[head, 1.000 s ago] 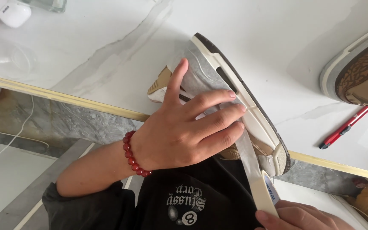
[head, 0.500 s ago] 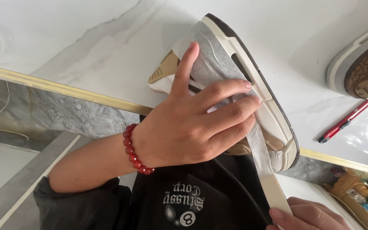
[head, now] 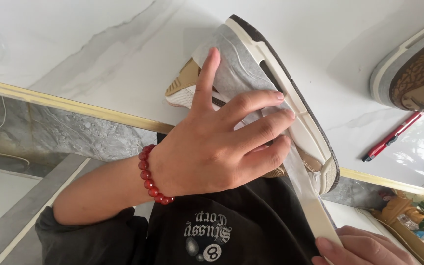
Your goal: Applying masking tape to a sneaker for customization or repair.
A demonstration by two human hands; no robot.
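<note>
Tape (head: 315, 211) wraps sneaker (head: 271, 83) under left hand (head: 217, 147).

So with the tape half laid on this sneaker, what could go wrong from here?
The tape strip runs taut from the sneaker to the right hand; it might twist or wrinkle. The sneaker overhangs the table edge under the left hand, so it could slip off. The red pen could roll.

1. Bright, even daylight fills my view; the white marble tabletop (head: 99, 59) looks nearly washed out.
2. My left hand (head: 217, 147) casts only a soft shadow.
3. Glare gleams beside the red pen (head: 392, 136).
4. Focus is sharp at the centre, slightly soft at the lower right corner.
</note>
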